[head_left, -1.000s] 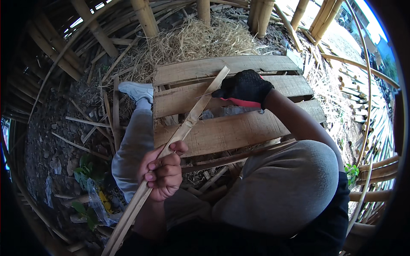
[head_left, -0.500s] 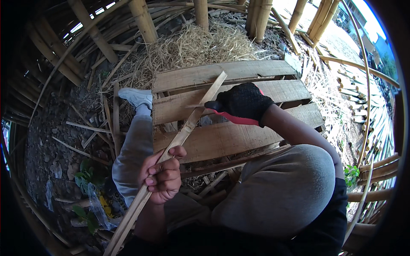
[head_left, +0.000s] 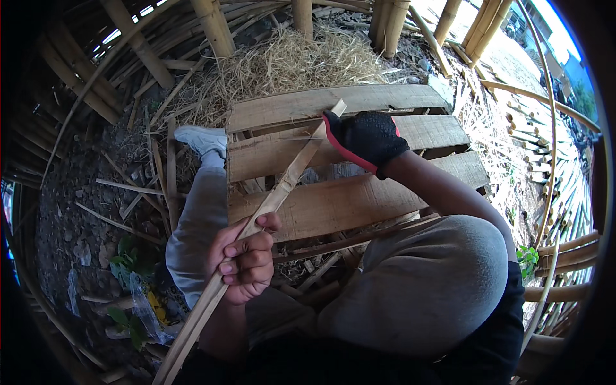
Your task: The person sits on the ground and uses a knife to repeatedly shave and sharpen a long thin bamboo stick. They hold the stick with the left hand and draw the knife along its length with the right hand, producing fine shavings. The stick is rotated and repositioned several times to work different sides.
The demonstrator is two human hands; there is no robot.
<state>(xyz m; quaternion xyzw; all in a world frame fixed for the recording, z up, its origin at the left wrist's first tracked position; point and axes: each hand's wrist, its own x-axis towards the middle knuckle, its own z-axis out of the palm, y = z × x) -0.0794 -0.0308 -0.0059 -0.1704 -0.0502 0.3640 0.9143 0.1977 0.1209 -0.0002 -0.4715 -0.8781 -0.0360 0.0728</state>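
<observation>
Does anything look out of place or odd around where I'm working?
The gloves look mismatched: your right hand wears a black-and-red glove, while your left hand, gripping the pale strip, is bare. Crumpled clear plastic at lower left also looks like litter.

A single wide fisheye view looks down from the wearer's head, upright and facing forward over the lap. The right knee (head_left: pixel 443 276) bulges large and close at lower right. The left hand (head_left: pixel 247 260) sits near the lens below centre, the right hand (head_left: pixel 364 141) farther off above it. Beyond the slatted tabletop (head_left: pixel 321 208), bamboo posts (head_left: pixel 213 29) splay outward along the upper edge; black rounds off the corners.
</observation>
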